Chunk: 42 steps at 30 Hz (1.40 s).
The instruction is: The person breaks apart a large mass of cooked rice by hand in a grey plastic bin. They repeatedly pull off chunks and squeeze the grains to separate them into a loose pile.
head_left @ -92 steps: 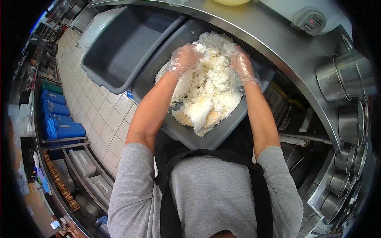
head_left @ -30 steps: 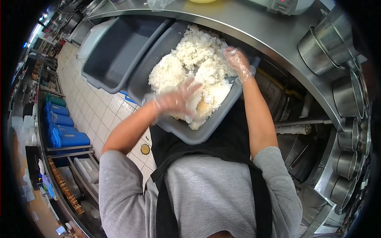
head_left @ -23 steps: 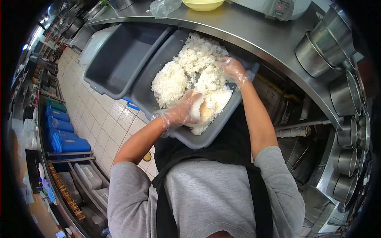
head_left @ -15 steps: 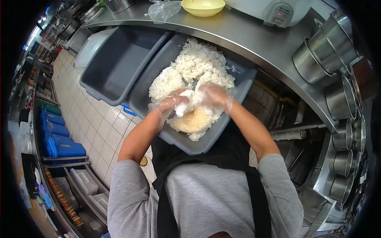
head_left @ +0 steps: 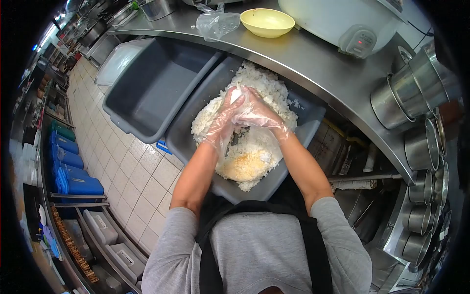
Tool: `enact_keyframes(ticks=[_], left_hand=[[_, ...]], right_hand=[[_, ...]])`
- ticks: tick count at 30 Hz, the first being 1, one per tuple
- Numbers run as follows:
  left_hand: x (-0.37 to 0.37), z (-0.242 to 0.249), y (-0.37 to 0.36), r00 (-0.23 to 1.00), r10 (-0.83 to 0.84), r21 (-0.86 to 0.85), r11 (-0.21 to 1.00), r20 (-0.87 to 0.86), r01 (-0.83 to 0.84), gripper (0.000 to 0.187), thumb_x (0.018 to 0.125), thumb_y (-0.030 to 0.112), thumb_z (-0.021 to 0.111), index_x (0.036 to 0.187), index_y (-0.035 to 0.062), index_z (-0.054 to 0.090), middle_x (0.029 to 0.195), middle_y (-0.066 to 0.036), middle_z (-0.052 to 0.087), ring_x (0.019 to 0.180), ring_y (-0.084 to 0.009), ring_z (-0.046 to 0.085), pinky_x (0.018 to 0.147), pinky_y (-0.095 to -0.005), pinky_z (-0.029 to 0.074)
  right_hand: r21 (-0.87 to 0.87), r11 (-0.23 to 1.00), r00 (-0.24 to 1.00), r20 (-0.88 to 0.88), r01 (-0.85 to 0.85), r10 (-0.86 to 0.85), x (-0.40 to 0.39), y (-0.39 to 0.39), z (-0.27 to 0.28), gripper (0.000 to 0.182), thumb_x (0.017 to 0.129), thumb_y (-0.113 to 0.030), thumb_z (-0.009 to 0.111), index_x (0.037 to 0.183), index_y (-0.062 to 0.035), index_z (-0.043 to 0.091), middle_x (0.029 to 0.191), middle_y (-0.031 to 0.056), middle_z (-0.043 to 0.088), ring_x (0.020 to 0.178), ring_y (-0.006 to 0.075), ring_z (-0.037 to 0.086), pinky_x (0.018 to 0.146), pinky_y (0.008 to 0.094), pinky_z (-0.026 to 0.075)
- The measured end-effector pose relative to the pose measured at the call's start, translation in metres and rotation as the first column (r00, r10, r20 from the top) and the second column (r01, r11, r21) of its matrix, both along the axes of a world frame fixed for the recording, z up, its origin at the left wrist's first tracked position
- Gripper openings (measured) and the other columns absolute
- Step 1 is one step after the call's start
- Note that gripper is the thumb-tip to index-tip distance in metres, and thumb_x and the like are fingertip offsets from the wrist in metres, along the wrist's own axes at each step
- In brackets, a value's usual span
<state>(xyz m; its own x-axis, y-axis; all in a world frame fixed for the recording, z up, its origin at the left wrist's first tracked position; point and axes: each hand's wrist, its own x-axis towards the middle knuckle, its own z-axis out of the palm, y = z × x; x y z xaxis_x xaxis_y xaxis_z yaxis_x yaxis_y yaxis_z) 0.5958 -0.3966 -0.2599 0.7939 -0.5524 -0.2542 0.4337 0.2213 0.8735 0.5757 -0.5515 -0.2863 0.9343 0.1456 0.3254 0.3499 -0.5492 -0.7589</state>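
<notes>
Clear plastic gloves cover both hands, which are raised close together above a grey tub (head_left: 181,128) of cooked white rice (head_left: 267,85). My left hand (head_left: 223,117) is closed, its fingers curled against a white clump of rice (head_left: 237,94). From the other side my right hand (head_left: 260,111) presses in, with its fingers bent over the same clump. The gloves partly hide the clump. Below the wrists, a mound of yellowish-tinted rice (head_left: 247,164) lies in the near end of the tub.
A second grey tub (head_left: 147,81) stands to the left. Along the steel counter (head_left: 313,66) ahead are a crumpled plastic bag (head_left: 215,24), a yellow bowl (head_left: 268,32) and a white rice cooker (head_left: 318,22). Metal pots (head_left: 391,100) line the right side; blue bins (head_left: 78,181) are at far left.
Both hands have lifted from the middle of the tub, moved farther forward and come together round the clump. The whole view has shifted slightly, with the counter now lower in it.
</notes>
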Motion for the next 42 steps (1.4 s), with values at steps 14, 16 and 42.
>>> enact_keyframes(ticks=[14, 16, 42], left_hand=[[0.023, -0.035, -0.003, 0.948, 0.2, -0.013, 0.979, 0.249, -0.203, 0.05, 0.075, 0.019, 0.077, 0.115, 0.0019, 0.054, 0.1, -0.007, 0.062, 0.09, -0.0157, 0.06, 0.079, -0.0281, 0.048], [0.021, -0.031, -0.004, 0.957, 0.264, -0.105, 0.962, 0.117, -0.253, 0.041, 0.079, 0.02, 0.073, 0.112, 0.0024, 0.057, 0.099, -0.006, 0.063, 0.088, -0.0157, 0.06, 0.077, -0.0285, 0.048], [0.026, -0.048, 0.0, 0.992, 0.093, -0.069, 0.994, 0.083, -0.087, 0.07, 0.079, 0.021, 0.073, 0.135, 0.0015, 0.036, 0.113, -0.009, 0.058, 0.101, -0.018, 0.057, 0.088, -0.0269, 0.044]], right_hand=[[0.564, 0.811, 0.974, -0.223, 0.159, -0.035, 0.022, 0.025, -0.032, 0.055, 0.074, 0.006, 0.061, 0.125, -0.0049, 0.044, 0.098, 0.0072, 0.06, 0.081, 0.0111, 0.059, 0.071, 0.0222, 0.049], [0.586, 0.793, 0.974, -0.225, 0.166, -0.037, 0.019, 0.013, -0.027, 0.054, 0.074, 0.007, 0.06, 0.124, -0.006, 0.045, 0.099, 0.0072, 0.06, 0.079, 0.0115, 0.058, 0.069, 0.0212, 0.048], [-0.023, 0.998, 0.995, 0.081, 0.064, -0.062, -0.002, 0.028, -0.025, 0.074, 0.078, -0.018, 0.068, 0.14, -0.0036, 0.031, 0.147, 0.0158, 0.027, 0.136, 0.029, 0.026, 0.11, 0.034, 0.023]])
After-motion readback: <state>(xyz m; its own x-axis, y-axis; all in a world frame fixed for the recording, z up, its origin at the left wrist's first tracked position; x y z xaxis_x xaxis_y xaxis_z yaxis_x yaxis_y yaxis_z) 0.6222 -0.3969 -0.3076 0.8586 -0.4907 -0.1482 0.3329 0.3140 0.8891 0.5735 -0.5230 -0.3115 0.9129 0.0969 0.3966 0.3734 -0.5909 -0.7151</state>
